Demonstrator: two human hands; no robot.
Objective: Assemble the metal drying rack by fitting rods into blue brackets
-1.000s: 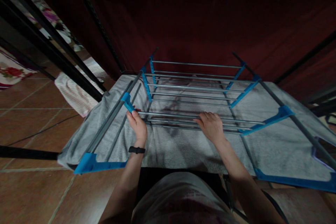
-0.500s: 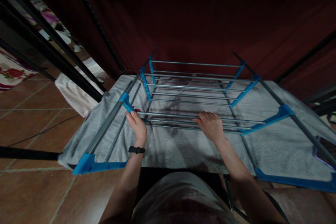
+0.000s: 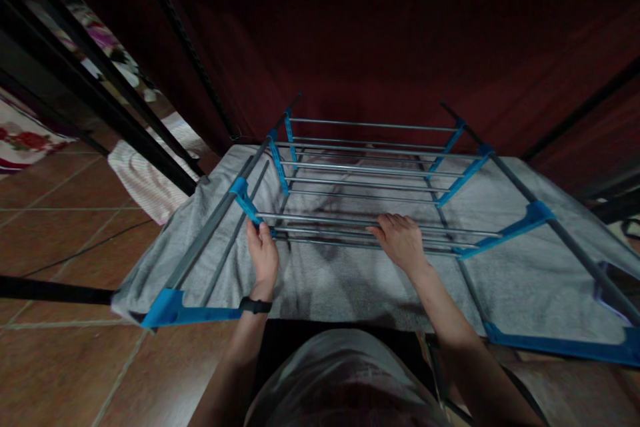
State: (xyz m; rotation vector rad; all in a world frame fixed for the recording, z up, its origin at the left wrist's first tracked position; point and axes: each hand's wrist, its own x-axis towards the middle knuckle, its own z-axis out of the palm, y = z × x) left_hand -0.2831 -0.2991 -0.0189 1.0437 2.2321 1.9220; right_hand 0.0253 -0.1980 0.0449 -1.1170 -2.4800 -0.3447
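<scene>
A rack of grey metal tubes and blue plastic brackets lies across a grey cloth. My left hand, with a black band at the wrist, is closed at the lower end of the left blue bracket; its thumb and finger sit on either side of it, the other fingertips hidden. On the right, my right hand wraps over the front crossbar from above, thumb toward the left. Further crossbars run behind, between two more bracket pairs.
A dark red panel rises behind the rack. Black metal bars stand at the left, above a tiled floor with a striped cloth on it. A purple-edged object lies at the right under a tube.
My left hand has slid slightly down from the front crossbar's end to the bracket's lower end. My right hand keeps its hold on the crossbar.
</scene>
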